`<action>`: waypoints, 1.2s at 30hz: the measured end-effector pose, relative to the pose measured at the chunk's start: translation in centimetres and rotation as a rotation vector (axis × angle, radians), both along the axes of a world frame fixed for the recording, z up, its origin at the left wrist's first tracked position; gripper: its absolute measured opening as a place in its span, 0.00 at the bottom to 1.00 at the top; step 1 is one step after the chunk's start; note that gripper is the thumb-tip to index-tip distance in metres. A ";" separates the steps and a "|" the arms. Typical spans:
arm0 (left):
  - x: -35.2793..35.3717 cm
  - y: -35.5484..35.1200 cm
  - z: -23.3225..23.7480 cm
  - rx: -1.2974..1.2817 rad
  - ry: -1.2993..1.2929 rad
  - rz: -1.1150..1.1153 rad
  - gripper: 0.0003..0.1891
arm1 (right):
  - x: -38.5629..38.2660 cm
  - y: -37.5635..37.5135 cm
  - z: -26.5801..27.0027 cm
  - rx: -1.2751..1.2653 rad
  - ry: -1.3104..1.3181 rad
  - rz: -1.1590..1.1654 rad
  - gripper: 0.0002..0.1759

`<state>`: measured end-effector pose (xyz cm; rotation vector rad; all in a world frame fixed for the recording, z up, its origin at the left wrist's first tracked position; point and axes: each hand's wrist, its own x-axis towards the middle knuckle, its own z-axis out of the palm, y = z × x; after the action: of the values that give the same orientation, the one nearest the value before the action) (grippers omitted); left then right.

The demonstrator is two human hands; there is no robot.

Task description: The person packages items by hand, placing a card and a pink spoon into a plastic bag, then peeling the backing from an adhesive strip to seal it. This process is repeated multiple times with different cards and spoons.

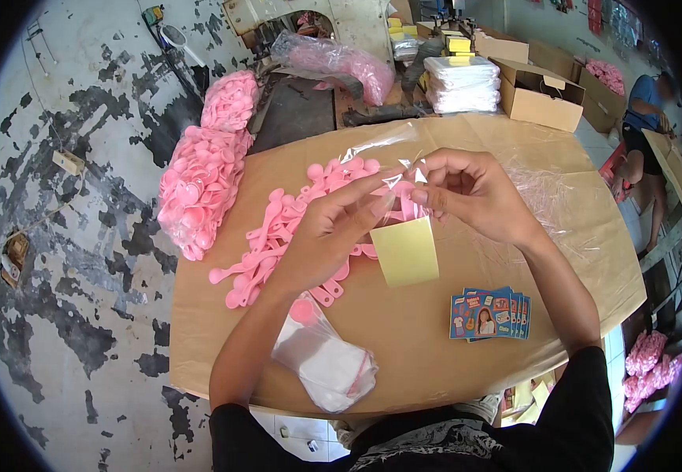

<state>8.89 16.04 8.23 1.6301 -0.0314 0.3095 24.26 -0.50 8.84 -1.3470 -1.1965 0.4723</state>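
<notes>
Near the table's middle, my left hand (337, 224) and my right hand (474, 193) pinch the top of a small clear plastic bag (392, 206) between thumbs and fingers. A pale yellow card (406, 252) hangs at the bag's lower part, with a pink piece showing above it. Behind my left hand lies a loose pile of pink spoons (278, 224). A stack of clear bags (329, 362) with a pink spoon (303, 311) on it lies below my left forearm. Blue printed cards (488, 315) lie overlapped below my right hand.
Bags of pink spoons (203, 185) stand at the brown table's (427, 370) left edge. Crumpled clear plastic (541, 208) lies right of my right hand. Behind are stacked clear packets (463, 82) and an open cardboard box (541, 102). Another person (646, 118) is at the far right.
</notes>
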 end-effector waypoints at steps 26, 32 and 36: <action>-1.5 0.4 1.0 0.342 -0.120 -0.052 0.08 | 1.2 -2.1 1.9 0.248 -0.786 0.171 0.12; -1.2 -0.6 0.5 0.237 -0.209 -0.077 0.17 | -0.3 -2.9 2.1 0.064 -0.466 0.041 0.19; -1.5 -1.7 1.1 0.111 -0.189 -0.032 0.20 | -2.4 -3.0 2.5 -0.125 -0.485 0.020 0.21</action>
<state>7.34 14.36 9.30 1.7036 -0.2212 0.4425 21.82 -3.48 11.34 -1.6136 -1.5963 0.2399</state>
